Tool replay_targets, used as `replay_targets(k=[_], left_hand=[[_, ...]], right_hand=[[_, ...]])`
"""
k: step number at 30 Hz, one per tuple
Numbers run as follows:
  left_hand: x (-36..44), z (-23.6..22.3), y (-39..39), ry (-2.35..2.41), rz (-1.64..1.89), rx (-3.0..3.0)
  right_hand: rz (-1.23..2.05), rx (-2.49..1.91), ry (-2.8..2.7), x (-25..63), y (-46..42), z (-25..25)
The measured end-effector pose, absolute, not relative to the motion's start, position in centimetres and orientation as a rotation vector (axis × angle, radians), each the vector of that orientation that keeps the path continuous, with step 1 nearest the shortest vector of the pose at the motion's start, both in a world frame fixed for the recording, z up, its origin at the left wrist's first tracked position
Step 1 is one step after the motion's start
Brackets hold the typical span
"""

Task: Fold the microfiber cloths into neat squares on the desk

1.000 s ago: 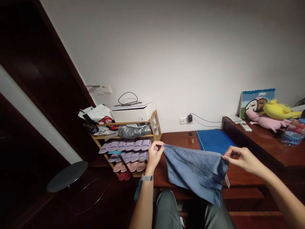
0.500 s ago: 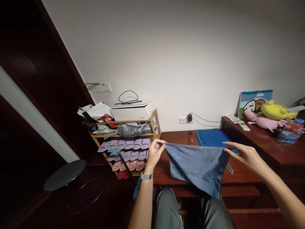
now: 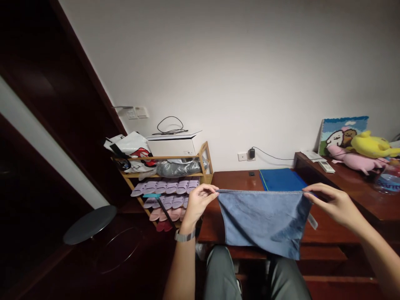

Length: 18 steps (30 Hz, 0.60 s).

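Observation:
A blue-grey cloth with a stitched top edge hangs stretched between my two hands. My left hand pinches its upper left corner between thumb and fingers. At the upper right corner, my right hand pinches the cloth the same way. A small white tag sticks out from the cloth's right side. The lower edge droops above my knees, in front of the reddish-brown desk. A blue folder or mat lies on the desk behind the cloth, partly hidden by it.
To the left stands a wooden shoe rack with several slippers and a white box on top. A round stool is farther left. Plush toys, a remote control and a plastic bottle rest on the raised right surface.
My hands have moved farther apart, pulling the cloth's top edge tauter and wider. My right hand has closed its pinch at the corner. The view has shifted slightly left.

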<state>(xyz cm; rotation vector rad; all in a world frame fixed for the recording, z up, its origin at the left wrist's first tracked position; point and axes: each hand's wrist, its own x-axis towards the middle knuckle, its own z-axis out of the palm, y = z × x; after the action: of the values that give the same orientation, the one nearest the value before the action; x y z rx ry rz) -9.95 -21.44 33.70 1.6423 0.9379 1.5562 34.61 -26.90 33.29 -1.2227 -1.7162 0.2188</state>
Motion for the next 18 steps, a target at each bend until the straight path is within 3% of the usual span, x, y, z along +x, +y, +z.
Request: replay_targets(k=[18], left_hand=[[-9.1,33.1,-19.4,0.874,1.618,1.15]], right_hand=[[0.534,-1.289,-1.209,31.7,-21.6,30.6]])
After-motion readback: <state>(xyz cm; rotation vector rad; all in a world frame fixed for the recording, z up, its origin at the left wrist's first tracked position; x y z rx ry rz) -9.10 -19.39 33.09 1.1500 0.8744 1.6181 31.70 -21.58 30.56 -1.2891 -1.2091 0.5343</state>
